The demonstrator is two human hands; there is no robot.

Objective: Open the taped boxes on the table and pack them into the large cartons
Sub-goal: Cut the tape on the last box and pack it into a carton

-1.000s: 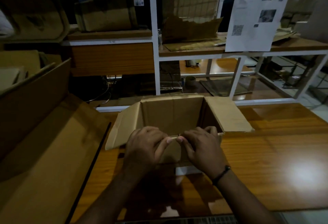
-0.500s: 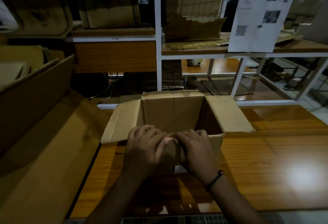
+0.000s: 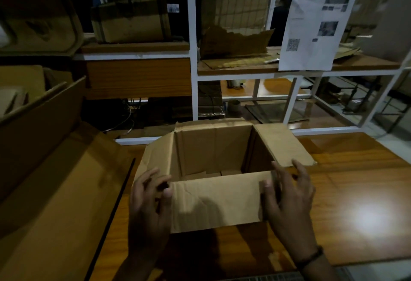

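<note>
A white shelving rack (image 3: 192,58) fills the background behind the box, its shelves holding worn cartons and torn cardboard. Left of the box, a large carton (image 3: 55,191) lies open, its long flaps spread toward the camera and its near edge just beside the box's left flap. The box itself stands on a glossy wooden table (image 3: 355,191), which stretches well to the box's right and carries a bright patch of reflected light.

The box (image 3: 213,147) sits upright at the table's middle, top open: left and right flaps splayed outward, far flap standing up, the inside dim with only cardboard at the bottom showing. Above and right of the box, a printed sheet (image 3: 311,31) hangs from the rack.

The box lies between the two hands, at its near corners. The left hand (image 3: 148,209) grips the near left corner, fingers curled at the left flap and thumb against the near panel's edge. The right hand (image 3: 289,203) is relaxed and spread, thumb touching the near panel's right edge, fingers reaching along the box's right side below the right flap. A dark bracelet (image 3: 311,256) circles the right wrist.
</note>
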